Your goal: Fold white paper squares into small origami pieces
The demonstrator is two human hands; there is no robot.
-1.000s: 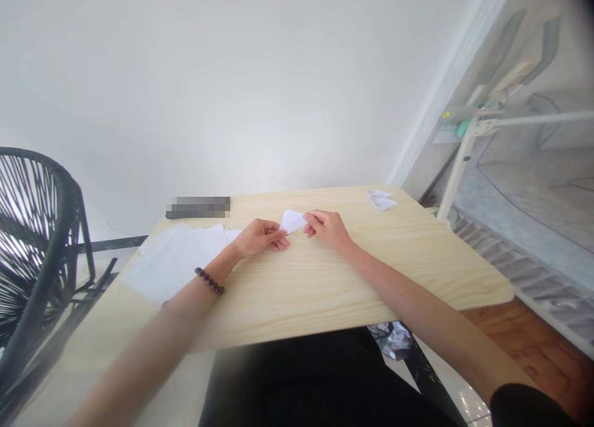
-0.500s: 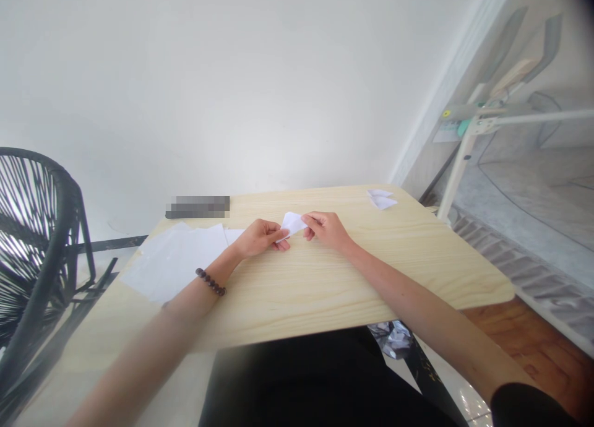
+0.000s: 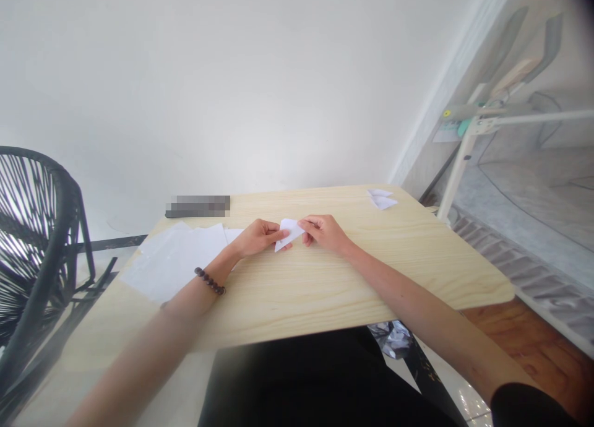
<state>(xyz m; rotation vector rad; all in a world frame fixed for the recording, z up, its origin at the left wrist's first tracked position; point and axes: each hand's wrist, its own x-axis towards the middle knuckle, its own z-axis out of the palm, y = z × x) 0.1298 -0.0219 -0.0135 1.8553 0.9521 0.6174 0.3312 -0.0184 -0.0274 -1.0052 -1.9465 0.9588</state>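
Observation:
A small folded piece of white paper (image 3: 290, 228) is held between my two hands, just above the middle of the wooden table (image 3: 325, 291). My left hand (image 3: 260, 237) pinches its left side, the thumb lying on top and fingertips showing underneath. At its right corner, my right hand (image 3: 323, 232) grips the paper between thumb and index finger, the other fingers curled below. The paper has straight, angled edges, and one point hangs down beside my left thumb. My fingers hide part of its outline.
White paper sheets (image 3: 180, 260) lie at the table's left, partly under my left forearm. A dark pixelated object (image 3: 198, 207) rests at the back left edge. Folded white paper pieces (image 3: 382, 199) sit at the back right. A black woven chair (image 3: 55, 185) stands left.
The folded paper has turned and dropped slightly between my hands; its lower left point now shows below my left thumb. My right hand has shifted slightly left and down.

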